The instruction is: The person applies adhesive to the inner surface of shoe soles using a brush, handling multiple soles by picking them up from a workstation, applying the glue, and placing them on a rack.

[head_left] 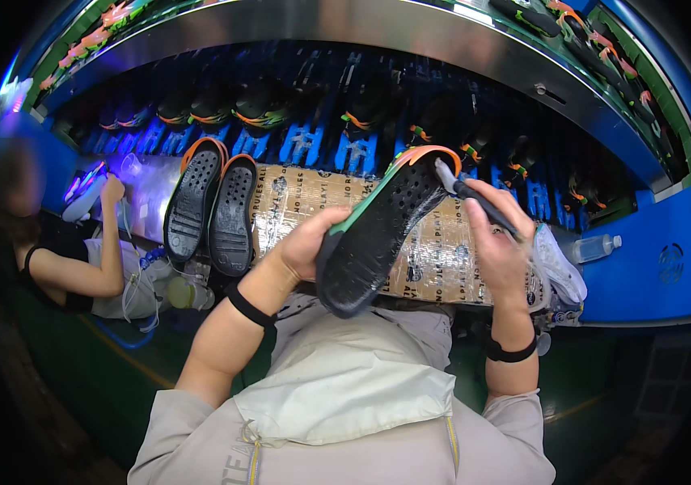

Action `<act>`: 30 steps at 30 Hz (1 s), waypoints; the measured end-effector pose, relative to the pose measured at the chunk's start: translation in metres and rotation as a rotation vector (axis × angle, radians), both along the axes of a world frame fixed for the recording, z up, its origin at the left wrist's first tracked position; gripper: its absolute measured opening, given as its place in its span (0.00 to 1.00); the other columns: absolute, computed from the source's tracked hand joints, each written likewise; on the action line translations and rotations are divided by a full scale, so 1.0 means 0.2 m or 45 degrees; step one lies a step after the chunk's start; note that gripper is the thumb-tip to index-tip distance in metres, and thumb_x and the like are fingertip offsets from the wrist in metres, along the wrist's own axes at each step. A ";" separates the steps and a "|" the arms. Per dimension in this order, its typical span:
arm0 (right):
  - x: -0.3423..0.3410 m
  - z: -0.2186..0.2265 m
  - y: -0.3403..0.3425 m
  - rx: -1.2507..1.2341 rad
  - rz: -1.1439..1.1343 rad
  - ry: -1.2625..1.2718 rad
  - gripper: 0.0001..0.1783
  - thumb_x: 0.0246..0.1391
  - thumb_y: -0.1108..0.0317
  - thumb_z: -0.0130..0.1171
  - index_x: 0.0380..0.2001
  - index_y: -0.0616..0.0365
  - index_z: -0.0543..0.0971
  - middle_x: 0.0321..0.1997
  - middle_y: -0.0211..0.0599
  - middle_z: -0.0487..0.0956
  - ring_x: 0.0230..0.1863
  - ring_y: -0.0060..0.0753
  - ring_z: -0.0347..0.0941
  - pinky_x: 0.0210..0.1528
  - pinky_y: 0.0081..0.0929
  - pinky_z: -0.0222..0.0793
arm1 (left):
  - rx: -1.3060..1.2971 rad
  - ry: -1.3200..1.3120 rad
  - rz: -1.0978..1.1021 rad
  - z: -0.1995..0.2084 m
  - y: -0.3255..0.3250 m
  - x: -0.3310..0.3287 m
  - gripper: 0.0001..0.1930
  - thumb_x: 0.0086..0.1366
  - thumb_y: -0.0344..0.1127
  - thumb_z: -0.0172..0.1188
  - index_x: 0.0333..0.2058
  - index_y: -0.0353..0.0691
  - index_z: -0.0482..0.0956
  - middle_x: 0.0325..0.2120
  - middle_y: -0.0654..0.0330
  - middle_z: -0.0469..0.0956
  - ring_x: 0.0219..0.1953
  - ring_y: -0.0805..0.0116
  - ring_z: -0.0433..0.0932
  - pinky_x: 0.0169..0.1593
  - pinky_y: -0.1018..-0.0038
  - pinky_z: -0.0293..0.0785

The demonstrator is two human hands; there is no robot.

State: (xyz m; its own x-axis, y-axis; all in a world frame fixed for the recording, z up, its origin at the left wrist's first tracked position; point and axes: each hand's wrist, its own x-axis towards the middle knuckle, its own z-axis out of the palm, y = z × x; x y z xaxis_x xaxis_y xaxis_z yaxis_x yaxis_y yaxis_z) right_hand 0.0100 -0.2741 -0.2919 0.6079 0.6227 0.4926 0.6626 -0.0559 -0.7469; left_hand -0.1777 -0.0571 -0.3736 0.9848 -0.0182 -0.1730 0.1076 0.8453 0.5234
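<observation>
A black shoe sole with a green and orange rim is tilted up in front of me, its inner side with small holes facing me. My left hand is closed around its left edge near the middle. My right hand grips a brush with a dark handle. The brush's pale tip touches the inside of the sole near its orange-rimmed end. To the left, a pair of similar black soles, one beside the other, lies on the work surface.
Printed cardboard under clear film covers the bench. Behind it, dark shoe parts sit on a row of blue holders. A clear bottle and a white mesh-like item lie at right. A co-worker handles a shoe part at left.
</observation>
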 end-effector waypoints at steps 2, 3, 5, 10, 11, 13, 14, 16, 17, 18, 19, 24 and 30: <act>-0.02 -0.09 0.04 -0.051 0.000 -0.338 0.15 0.57 0.77 0.72 0.48 0.64 0.87 0.36 0.46 0.84 0.36 0.45 0.78 0.39 0.37 0.73 | -0.063 -0.015 0.056 -0.01 -0.04 0.00 0.30 0.83 0.49 0.38 0.64 0.29 0.77 0.53 0.45 0.87 0.51 0.54 0.89 0.58 0.57 0.87; -0.08 -0.12 0.06 -0.034 0.063 -0.444 0.16 0.55 0.77 0.73 0.48 0.63 0.86 0.34 0.45 0.83 0.36 0.45 0.77 0.38 0.40 0.72 | -0.075 0.014 0.076 -0.05 -0.04 0.00 0.30 0.83 0.50 0.38 0.64 0.30 0.77 0.54 0.45 0.86 0.52 0.55 0.89 0.57 0.57 0.87; -0.20 -0.09 0.02 -0.169 0.388 -0.347 0.17 0.54 0.76 0.74 0.48 0.61 0.87 0.32 0.42 0.82 0.36 0.45 0.77 0.39 0.39 0.74 | -0.091 0.015 0.095 -0.13 -0.01 0.00 0.31 0.82 0.50 0.38 0.64 0.31 0.77 0.54 0.46 0.86 0.52 0.56 0.89 0.56 0.57 0.87; -0.18 -0.04 0.00 -0.165 0.638 -0.012 0.18 0.54 0.77 0.75 0.50 0.60 0.89 0.36 0.41 0.86 0.37 0.41 0.78 0.42 0.37 0.74 | -0.075 0.138 0.187 -0.10 -0.06 -0.02 0.35 0.81 0.54 0.33 0.65 0.32 0.77 0.53 0.47 0.87 0.52 0.55 0.89 0.56 0.58 0.88; -0.16 -0.05 0.03 -0.132 0.415 -0.095 0.18 0.54 0.76 0.75 0.50 0.61 0.89 0.36 0.41 0.86 0.37 0.41 0.78 0.42 0.36 0.74 | -0.082 -0.001 0.067 -0.17 -0.03 -0.04 0.36 0.81 0.54 0.31 0.67 0.31 0.75 0.55 0.46 0.86 0.53 0.54 0.88 0.59 0.56 0.87; -0.12 -0.11 0.09 -0.063 0.156 -0.244 0.20 0.54 0.76 0.75 0.52 0.61 0.87 0.36 0.42 0.84 0.37 0.43 0.77 0.42 0.37 0.73 | -0.064 0.035 0.087 -0.12 -0.09 -0.04 0.36 0.81 0.54 0.31 0.68 0.31 0.74 0.57 0.45 0.85 0.54 0.53 0.88 0.60 0.55 0.86; -0.14 -0.12 0.10 -0.098 0.237 -0.345 0.21 0.54 0.76 0.74 0.53 0.62 0.86 0.36 0.41 0.83 0.38 0.43 0.77 0.43 0.39 0.72 | -0.054 0.054 0.099 -0.10 -0.11 -0.04 0.36 0.81 0.54 0.31 0.68 0.31 0.74 0.57 0.45 0.85 0.55 0.53 0.87 0.61 0.55 0.85; -0.21 -0.14 0.10 -0.169 0.398 -0.547 0.23 0.54 0.75 0.73 0.54 0.62 0.85 0.37 0.40 0.80 0.39 0.44 0.75 0.44 0.41 0.71 | -0.144 0.015 0.160 -0.16 -0.08 -0.05 0.36 0.81 0.54 0.31 0.68 0.31 0.73 0.58 0.45 0.84 0.56 0.52 0.87 0.63 0.54 0.84; -0.24 -0.16 0.11 -0.166 0.554 -0.577 0.27 0.52 0.74 0.73 0.58 0.61 0.83 0.37 0.37 0.78 0.39 0.44 0.74 0.46 0.41 0.70 | -0.190 -0.023 0.175 -0.17 -0.07 -0.05 0.36 0.81 0.55 0.31 0.69 0.31 0.73 0.59 0.44 0.84 0.57 0.50 0.86 0.63 0.53 0.83; -0.27 -0.15 0.09 -0.207 0.711 -0.524 0.24 0.54 0.70 0.74 0.55 0.59 0.84 0.37 0.37 0.79 0.40 0.44 0.76 0.45 0.41 0.71 | -0.235 -0.061 0.190 -0.19 -0.06 -0.05 0.36 0.81 0.55 0.32 0.69 0.31 0.72 0.59 0.43 0.83 0.58 0.49 0.86 0.64 0.52 0.83; -0.28 -0.12 0.08 -0.185 0.893 -0.351 0.22 0.56 0.70 0.74 0.54 0.59 0.85 0.36 0.37 0.80 0.41 0.44 0.77 0.44 0.41 0.72 | -0.192 -0.117 0.163 -0.23 -0.04 -0.06 0.36 0.81 0.55 0.32 0.70 0.31 0.72 0.60 0.43 0.83 0.59 0.49 0.85 0.66 0.53 0.81; -0.18 -0.07 0.09 -0.031 0.691 -0.039 0.16 0.56 0.75 0.73 0.48 0.62 0.88 0.36 0.42 0.83 0.39 0.45 0.78 0.42 0.42 0.74 | -0.336 -0.137 0.111 -0.16 -0.07 -0.08 0.39 0.81 0.58 0.30 0.71 0.30 0.70 0.60 0.39 0.82 0.59 0.44 0.85 0.65 0.50 0.81; -0.26 -0.15 0.09 -0.223 0.703 -0.319 0.19 0.54 0.75 0.74 0.50 0.63 0.87 0.39 0.42 0.85 0.38 0.46 0.77 0.45 0.41 0.70 | -0.251 -0.005 0.253 -0.26 -0.03 -0.16 0.33 0.82 0.53 0.36 0.67 0.32 0.76 0.58 0.48 0.85 0.56 0.55 0.87 0.63 0.56 0.82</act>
State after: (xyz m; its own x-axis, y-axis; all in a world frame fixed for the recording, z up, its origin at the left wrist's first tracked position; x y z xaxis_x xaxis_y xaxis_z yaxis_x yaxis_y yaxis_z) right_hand -0.0418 -0.2564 -0.3220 0.0534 0.8961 0.4406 0.7824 0.2366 -0.5761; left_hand -0.2092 -0.0625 -0.4254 0.9730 0.1421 -0.1817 -0.0719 0.9352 0.3467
